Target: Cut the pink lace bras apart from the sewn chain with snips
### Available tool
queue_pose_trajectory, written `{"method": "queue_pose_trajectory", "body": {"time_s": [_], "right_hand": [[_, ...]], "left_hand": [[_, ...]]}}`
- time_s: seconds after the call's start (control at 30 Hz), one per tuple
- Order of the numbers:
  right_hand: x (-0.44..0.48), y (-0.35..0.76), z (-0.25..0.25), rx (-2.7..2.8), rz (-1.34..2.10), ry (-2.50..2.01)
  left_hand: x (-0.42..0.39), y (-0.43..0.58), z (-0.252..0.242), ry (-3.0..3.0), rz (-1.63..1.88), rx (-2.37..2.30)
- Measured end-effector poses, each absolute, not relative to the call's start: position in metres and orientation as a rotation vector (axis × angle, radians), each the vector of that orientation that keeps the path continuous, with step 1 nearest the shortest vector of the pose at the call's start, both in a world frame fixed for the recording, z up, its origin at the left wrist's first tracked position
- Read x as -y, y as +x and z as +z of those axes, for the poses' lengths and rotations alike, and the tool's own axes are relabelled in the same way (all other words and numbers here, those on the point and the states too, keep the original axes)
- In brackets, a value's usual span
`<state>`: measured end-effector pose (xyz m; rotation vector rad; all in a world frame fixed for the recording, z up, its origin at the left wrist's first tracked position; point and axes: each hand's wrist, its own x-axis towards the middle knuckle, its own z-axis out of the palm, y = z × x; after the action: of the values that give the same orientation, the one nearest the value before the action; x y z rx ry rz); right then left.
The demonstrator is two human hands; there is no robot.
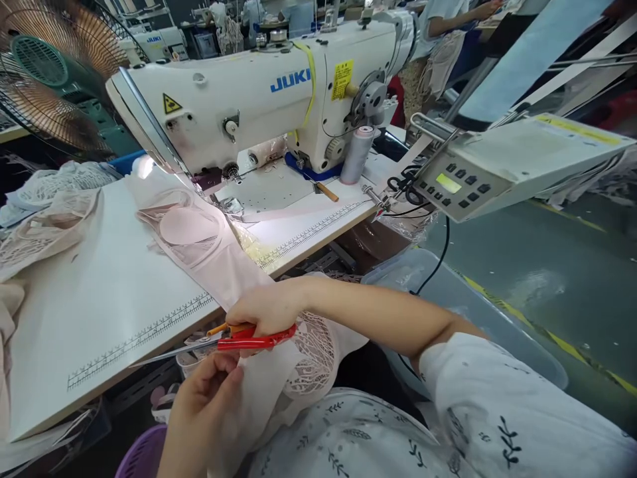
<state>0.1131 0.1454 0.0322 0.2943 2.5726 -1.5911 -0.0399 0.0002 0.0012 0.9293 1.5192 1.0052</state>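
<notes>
A pale pink lace bra [199, 232] hangs from the table edge down to the lap, one cup lying by the sewing machine's presser foot and a lace cup [314, 352] below. My right hand [271, 309] is closed around red-handled scissors [256, 341], whose long blades point left over the table edge. A thin orange handle [217, 329] also sticks out from under its fingers; what tool it belongs to is hidden. Just below the scissors, my left hand [206, 392] pinches the bra's pink fabric between thumb and fingers.
A white sewing machine [239, 99] stands on the table [114, 265]. A control box [468, 172] juts out at right, above a clear plastic bin [448, 299]. More lace pieces [50, 219] lie at left near a fan [54, 73]. A purple basket [142, 455] sits below.
</notes>
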Motion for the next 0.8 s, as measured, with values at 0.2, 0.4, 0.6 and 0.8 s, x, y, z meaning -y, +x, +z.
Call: {"method": "queue_pose_trajectory", "body": {"time_s": [0.2, 0.4, 0.6, 0.8], "right_hand": [[-0.148, 0.111, 0.032, -2.614, -1.523, 0.314], [-0.148, 0.111, 0.036, -2.652, -1.443, 0.355], [-0.146, 0.112, 0.037, -2.725, -1.307, 0.356], [-0.146, 0.112, 0.039, -2.702, -1.279, 0.358]], "left_hand": [[-0.004, -0.041, -0.005, 0.832, 1.007, -1.491], [-0.007, -0.042, -0.010, 0.846, 1.002, -1.541], [-0.007, -0.036, -0.008, 0.806, 1.004, -1.567], [-0.011, -0.033, -0.003, 0.812, 1.012, -1.600]]}}
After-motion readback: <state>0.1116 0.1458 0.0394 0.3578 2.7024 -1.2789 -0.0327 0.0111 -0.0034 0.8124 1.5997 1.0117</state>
